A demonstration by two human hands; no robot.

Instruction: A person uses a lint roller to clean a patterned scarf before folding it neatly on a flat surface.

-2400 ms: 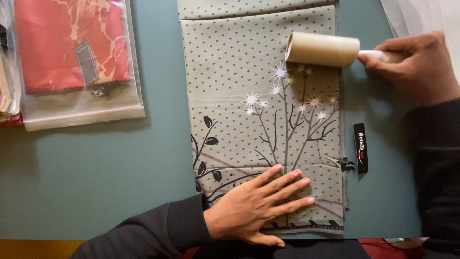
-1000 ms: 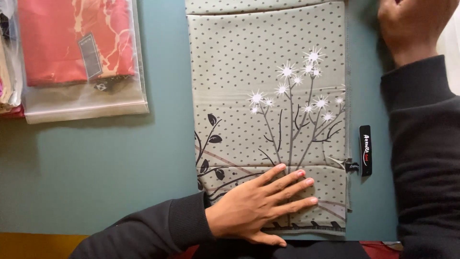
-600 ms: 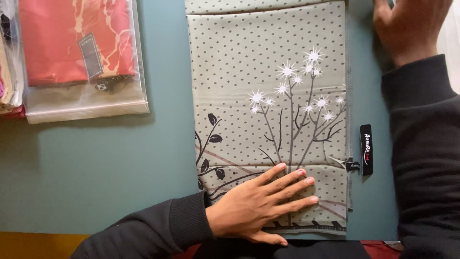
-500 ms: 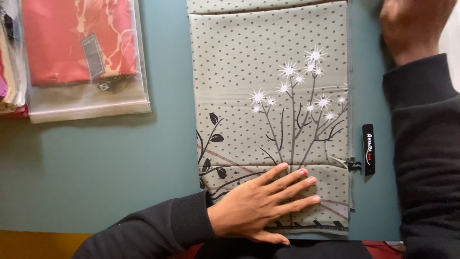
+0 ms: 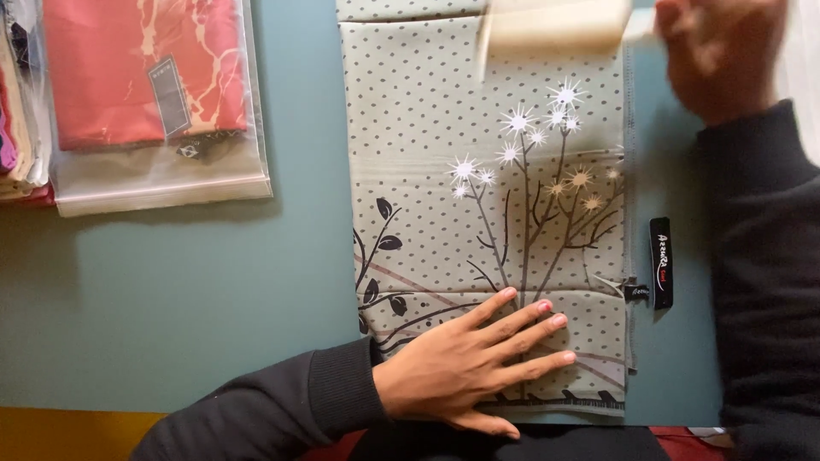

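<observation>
- We see the folded cloth, grey-green with dark dots and a printed branch with white star flowers, lying flat on the teal surface; it runs from the top edge of the view down to the near edge.
- Our left hand lies flat on the cloth's near end, palm down, fingers spread and gripping nothing.
- Our right hand, blurred, is closed on the handle of a lint roller, whose pale cylinder rests across the cloth's far end.
- A black tag sits on the surface just beside the cloth's right hem.
- Well apart to the left lies a clear bag holding red patterned cloth; more stacked cloths touch its left side.
</observation>
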